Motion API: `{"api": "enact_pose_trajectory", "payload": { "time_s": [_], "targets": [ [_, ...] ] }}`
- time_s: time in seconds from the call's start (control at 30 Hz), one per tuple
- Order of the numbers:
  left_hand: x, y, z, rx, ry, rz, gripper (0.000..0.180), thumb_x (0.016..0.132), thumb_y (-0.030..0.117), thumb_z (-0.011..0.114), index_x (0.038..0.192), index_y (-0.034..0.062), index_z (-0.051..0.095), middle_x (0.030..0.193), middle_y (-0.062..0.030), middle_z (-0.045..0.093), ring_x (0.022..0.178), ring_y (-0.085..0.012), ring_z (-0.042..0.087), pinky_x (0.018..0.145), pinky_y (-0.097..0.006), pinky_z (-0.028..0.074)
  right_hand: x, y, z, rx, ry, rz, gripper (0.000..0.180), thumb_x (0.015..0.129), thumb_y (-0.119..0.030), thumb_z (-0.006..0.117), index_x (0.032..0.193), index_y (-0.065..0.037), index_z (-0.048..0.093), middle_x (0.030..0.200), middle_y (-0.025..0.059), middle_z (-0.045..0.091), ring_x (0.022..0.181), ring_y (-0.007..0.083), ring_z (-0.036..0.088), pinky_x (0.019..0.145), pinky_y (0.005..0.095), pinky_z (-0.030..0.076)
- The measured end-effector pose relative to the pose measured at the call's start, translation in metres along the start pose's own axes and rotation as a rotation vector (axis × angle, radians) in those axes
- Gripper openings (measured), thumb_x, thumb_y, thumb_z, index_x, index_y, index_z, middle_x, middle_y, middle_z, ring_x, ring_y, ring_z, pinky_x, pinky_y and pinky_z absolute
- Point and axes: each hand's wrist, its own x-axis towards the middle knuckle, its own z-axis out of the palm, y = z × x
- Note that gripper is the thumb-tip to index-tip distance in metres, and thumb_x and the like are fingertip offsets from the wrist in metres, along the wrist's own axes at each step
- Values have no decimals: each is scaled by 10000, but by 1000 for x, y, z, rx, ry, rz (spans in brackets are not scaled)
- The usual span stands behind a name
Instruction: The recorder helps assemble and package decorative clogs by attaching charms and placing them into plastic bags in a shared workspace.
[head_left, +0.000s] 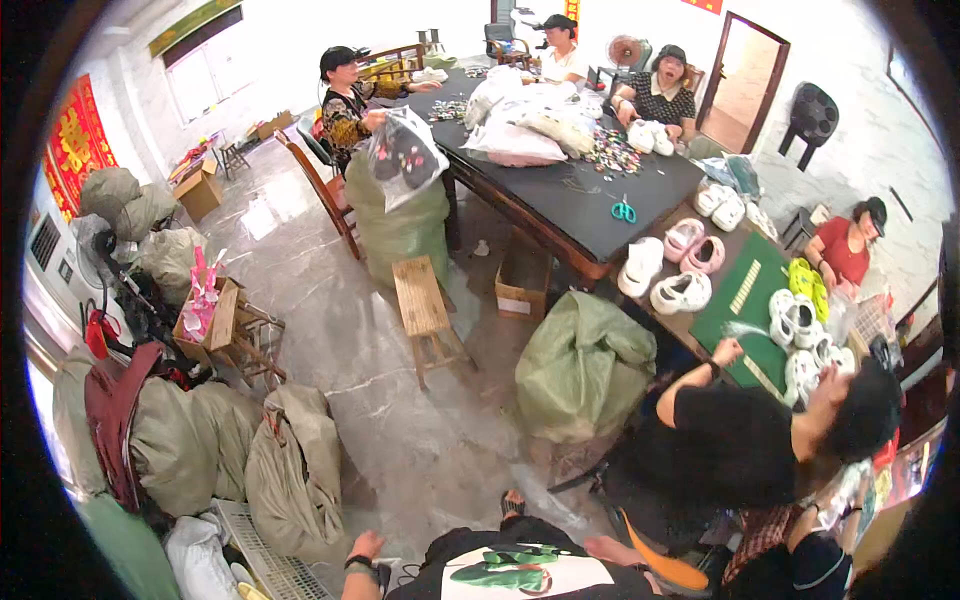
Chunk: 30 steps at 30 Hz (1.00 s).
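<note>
At the lower edge my left hand [367, 545] hangs beside my body, a dark band at its wrist. Its fingers look loosely curled, and nothing shows in them. My right hand [608, 550] is low on the other side, close to an orange curved wooden chair part [662, 556]; its fingers are too blurred to read, and whether it touches the chair is unclear. Between my arms is my dark shirt with a white and green print [525, 573]. One sandalled foot [513, 502] shows on the floor ahead.
Green sacks [585, 370] and a wooden stool [425, 300] stand ahead. Bulging sacks [190, 440] line the left. People sit around a dark table [610, 220] with bags and small colourful pieces. At right, a person in black [730, 440] works by a green mat [745, 310] with clogs.
</note>
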Motion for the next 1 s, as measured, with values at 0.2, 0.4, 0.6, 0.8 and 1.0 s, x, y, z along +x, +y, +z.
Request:
{"api": "enact_pose_trajectory", "payload": {
  "time_s": [0.2,0.4,0.6,0.8,1.0],
  "targets": [
    [0,-45,-1,-195,-209,-384,481,819,488,465,796,50,661,804,-186,640,858,-380,596,743,-431,465,130,39,-30,-114,-148,14,318,856,-274,516,1111,-96,582,1020,145,621,934,318,595,778,389,478],
    [251,69,-186,-232,326,154,647,859,525,416,1081,-70,535,1093,-293,543,1073,-410,497,883,-453,397,266,-90,-194,-495,-169,92,303,811,-264,477,977,-52,615,1010,209,603,909,368,585,773,451,473],
    [406,412,-483,-440,530,550,450,878,344,498,1158,-8,498,1093,-225,569,1042,-328,540,878,-390,415,316,-155,-285,-254,649,152,230,796,-191,537,950,-40,619,892,183,619,851,374,578,750,431,472],
    [512,541,-624,134,1362,591,566,820,322,567,1281,38,404,1340,-174,378,1237,-350,323,979,-481,296,294,-138,-262,686,140,667,855,765,-635,516,1378,-77,305,1413,133,302,1253,317,332,865,407,364],
    [582,570,-682,217,1011,165,653,733,426,627,1251,69,452,1322,-144,404,1244,-329,303,1027,-524,186,342,-177,-339,536,428,656,558,776,-422,555,1190,-64,448,1162,143,442,1052,324,450,782,393,413]
  ]
}}
